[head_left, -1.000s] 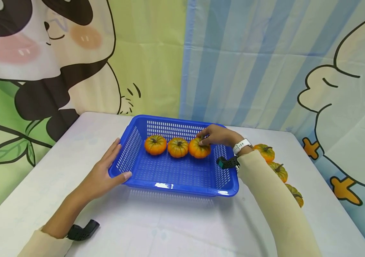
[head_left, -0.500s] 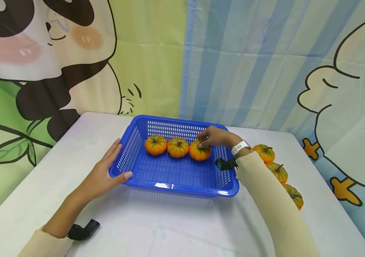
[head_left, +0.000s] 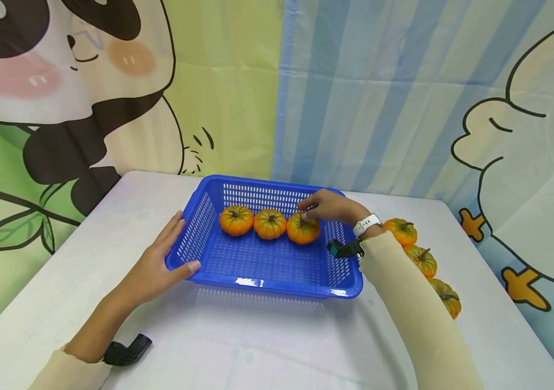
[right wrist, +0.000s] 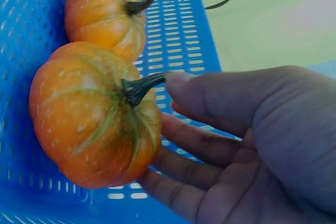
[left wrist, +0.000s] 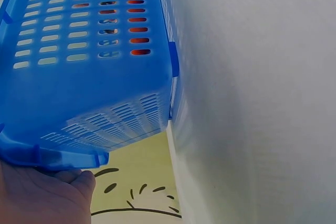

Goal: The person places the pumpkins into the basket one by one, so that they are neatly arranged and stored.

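Observation:
Inside the blue plastic basket point(head_left: 267, 284) three small orange pumpkins stand in a row: a left one point(head_left: 236, 221), a middle one point(head_left: 270, 224) and a right one point(head_left: 303, 228). My right hand point(head_left: 333, 207) is over the right pumpkin. In the right wrist view its thumb touches the tip of the dark stem point(right wrist: 139, 88), and its fairly straight fingers point(right wrist: 194, 145) lie against the pumpkin's side. My left hand point(head_left: 155, 268) rests with spread, straight fingers and thumb at the basket's front left corner, touching the rim.
Several orange-green pumpkins, including a front one point(head_left: 446, 298), lie in a line on the white table point(head_left: 238, 346), right of the basket and partly behind my right sleeve. A printed curtain point(head_left: 355, 97) hangs behind the table.
My right hand has eased up slightly from the right pumpkin, showing more of its top. The left hand, basket and pumpkins stay practically where they were.

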Tool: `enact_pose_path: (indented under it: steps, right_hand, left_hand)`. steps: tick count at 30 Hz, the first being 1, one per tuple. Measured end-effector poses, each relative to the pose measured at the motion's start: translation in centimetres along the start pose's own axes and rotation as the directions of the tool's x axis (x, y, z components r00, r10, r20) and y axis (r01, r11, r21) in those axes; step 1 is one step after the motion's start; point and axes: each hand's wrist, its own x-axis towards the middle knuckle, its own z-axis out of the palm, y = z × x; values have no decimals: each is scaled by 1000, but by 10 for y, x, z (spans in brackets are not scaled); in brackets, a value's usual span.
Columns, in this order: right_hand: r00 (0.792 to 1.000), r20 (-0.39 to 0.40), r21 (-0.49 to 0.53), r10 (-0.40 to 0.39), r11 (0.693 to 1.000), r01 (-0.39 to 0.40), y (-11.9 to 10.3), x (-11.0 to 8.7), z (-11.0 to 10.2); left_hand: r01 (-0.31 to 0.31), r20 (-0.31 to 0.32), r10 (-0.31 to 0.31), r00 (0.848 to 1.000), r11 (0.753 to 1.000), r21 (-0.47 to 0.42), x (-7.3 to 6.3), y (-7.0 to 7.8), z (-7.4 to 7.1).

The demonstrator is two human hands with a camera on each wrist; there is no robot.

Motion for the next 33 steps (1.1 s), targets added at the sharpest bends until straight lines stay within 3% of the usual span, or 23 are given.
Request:
enact_pose_path:
  steps: [9,26,33]
  right_hand:
    - [995,-69,160,-72,984,82,4,-5,-6]
    - [988,-129,222,-85,969,112,1,-27,-12]
    - [978,-164,265,-129,949,170,3,-45,-16]
  left_hand:
    - [3,-6,-3,1000,1000,5,0,0,0]
    - [9,3,-9,1000,1000,1,1,0,1]
    - [7,5,-7,1000,1000,-3,2,-1,1]
